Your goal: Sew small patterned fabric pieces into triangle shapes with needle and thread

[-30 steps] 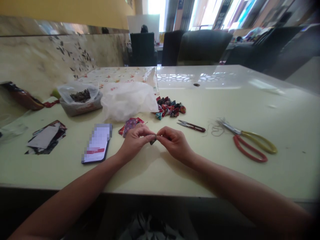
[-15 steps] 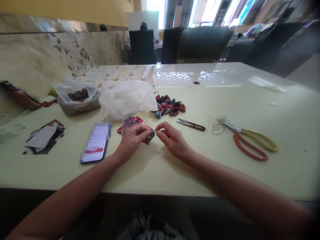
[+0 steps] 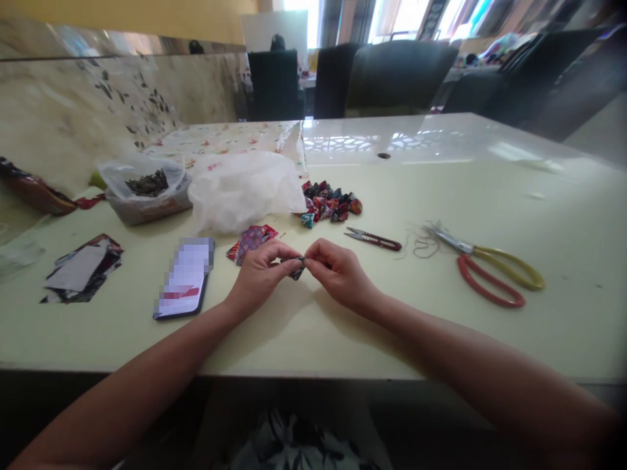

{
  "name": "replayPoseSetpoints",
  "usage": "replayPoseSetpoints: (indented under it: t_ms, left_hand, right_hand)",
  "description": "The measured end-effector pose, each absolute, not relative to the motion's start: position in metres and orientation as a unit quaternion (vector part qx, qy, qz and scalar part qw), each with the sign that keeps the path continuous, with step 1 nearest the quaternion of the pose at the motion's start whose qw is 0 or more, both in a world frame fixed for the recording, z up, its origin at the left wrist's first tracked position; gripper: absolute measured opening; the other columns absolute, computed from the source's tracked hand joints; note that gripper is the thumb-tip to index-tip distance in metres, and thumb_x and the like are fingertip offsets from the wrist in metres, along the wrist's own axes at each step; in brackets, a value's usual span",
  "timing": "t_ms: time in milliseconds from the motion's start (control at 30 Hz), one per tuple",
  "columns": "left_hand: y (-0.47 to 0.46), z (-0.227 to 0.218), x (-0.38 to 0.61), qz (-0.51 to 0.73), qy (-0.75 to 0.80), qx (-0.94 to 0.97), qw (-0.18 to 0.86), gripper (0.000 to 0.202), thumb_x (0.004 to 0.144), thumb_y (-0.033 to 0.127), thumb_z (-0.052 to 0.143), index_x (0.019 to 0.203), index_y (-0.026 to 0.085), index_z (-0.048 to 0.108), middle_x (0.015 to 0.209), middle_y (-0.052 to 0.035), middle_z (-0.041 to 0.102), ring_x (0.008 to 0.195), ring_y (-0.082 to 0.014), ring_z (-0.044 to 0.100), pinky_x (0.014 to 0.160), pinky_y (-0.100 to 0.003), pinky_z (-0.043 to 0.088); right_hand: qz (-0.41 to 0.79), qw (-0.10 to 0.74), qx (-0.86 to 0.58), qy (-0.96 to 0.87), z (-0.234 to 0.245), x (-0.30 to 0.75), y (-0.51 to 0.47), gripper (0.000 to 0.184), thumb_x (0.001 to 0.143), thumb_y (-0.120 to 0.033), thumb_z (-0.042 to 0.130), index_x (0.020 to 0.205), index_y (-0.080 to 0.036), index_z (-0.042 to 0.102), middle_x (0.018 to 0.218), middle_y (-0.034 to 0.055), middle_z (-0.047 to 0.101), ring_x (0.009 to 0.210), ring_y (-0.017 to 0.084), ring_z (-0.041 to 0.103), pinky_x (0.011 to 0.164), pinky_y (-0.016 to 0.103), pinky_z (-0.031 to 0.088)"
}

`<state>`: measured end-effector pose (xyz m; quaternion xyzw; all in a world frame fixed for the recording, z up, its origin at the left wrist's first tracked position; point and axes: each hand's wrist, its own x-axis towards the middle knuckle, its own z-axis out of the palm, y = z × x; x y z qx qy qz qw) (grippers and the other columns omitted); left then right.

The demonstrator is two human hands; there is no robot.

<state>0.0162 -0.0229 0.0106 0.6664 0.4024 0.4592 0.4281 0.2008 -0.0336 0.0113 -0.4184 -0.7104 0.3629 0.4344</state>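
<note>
Between thumb and fingers, my left hand (image 3: 264, 267) pinches a small dark patterned fabric piece (image 3: 296, 273) above the table. My right hand (image 3: 337, 269) meets it from the right, thumb and forefinger closed at the fabric's edge; whether a needle or thread is in that pinch is too small to tell. Just beyond my left hand lie red and purple fabric scraps (image 3: 252, 243). A pile of small stuffed fabric pouches (image 3: 329, 203) sits past my hands, and thread snips (image 3: 373, 239) lie to the right of it.
Large scissors (image 3: 482, 261) with red and yellow handles lie at right beside loose thread (image 3: 425, 243). At left are a phone (image 3: 183, 281) and a stack of dark fabric pieces (image 3: 83, 269). Behind stand a white plastic bag (image 3: 245, 192) and a bag-lined tub (image 3: 147, 199) of dried material.
My right fingers have moved in against the fabric piece, which now shows less between my hands. The whole view has tilted slightly.
</note>
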Motion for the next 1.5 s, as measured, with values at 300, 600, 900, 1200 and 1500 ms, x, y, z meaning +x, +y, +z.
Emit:
replayPoseSetpoints:
  t_ms: [300, 600, 900, 1200, 1500]
  left_hand:
    - [-0.0223, 0.0125, 0.0104, 0.462, 0.43, 0.658, 0.411, 0.015, 0.084, 0.032, 0.074, 0.08, 0.018, 0.073, 0.078, -0.0025, 0.066, 0.073, -0.0137, 0.059, 0.07, -0.027, 0.047]
    - [-0.0214, 0.0131, 0.0106, 0.476, 0.429, 0.675, 0.365, 0.013, 0.084, 0.03, 0.073, 0.08, 0.018, 0.073, 0.081, -0.0031, 0.064, 0.076, -0.0143, 0.059, 0.071, -0.028, 0.047]
    - [-0.0224, 0.0145, 0.01, 0.491, 0.414, 0.694, 0.326, 0.009, 0.084, 0.026, 0.074, 0.079, 0.019, 0.073, 0.082, -0.0032, 0.063, 0.079, -0.0145, 0.058, 0.068, -0.026, 0.049]
    - [-0.0236, 0.0171, 0.0115, 0.493, 0.407, 0.714, 0.286, 0.005, 0.083, 0.022, 0.073, 0.079, 0.019, 0.074, 0.082, -0.0045, 0.065, 0.08, -0.0161, 0.061, 0.064, -0.027, 0.053]
    - [-0.0246, 0.0141, 0.0116, 0.485, 0.37, 0.767, 0.199, 0.004, 0.085, 0.019, 0.072, 0.083, 0.019, 0.074, 0.081, -0.0041, 0.064, 0.076, -0.0149, 0.062, 0.058, -0.025, 0.051]
  right_hand:
    - [0.385, 0.451, -0.411, -0.693, 0.0091, 0.2057, -0.0295, 0.013, 0.1, -0.03, 0.045, 0.093, -0.02, 0.05, 0.068, -0.0045, 0.045, 0.062, 0.01, 0.043, 0.063, 0.024, 0.036]
    - [0.211, 0.484, -0.39, -0.755, 0.0139, 0.2081, -0.0302, 0.012, 0.092, -0.014, 0.062, 0.08, -0.017, 0.066, 0.078, 0.001, 0.053, 0.072, 0.01, 0.051, 0.065, 0.024, 0.039]
    - [0.196, 0.472, -0.398, -0.762, 0.0173, 0.2077, -0.0334, 0.012, 0.091, -0.012, 0.063, 0.081, -0.016, 0.068, 0.073, -0.0007, 0.051, 0.066, 0.009, 0.048, 0.062, 0.023, 0.037]
    - [0.187, 0.467, -0.396, -0.768, 0.0168, 0.2078, -0.0331, 0.012, 0.091, -0.012, 0.062, 0.08, -0.016, 0.067, 0.074, -0.0004, 0.052, 0.066, 0.009, 0.048, 0.062, 0.023, 0.036]
    - [0.178, 0.454, -0.394, -0.779, 0.0137, 0.2068, -0.0349, 0.016, 0.092, -0.011, 0.057, 0.079, -0.015, 0.065, 0.074, 0.0005, 0.052, 0.067, 0.009, 0.049, 0.063, 0.023, 0.037]
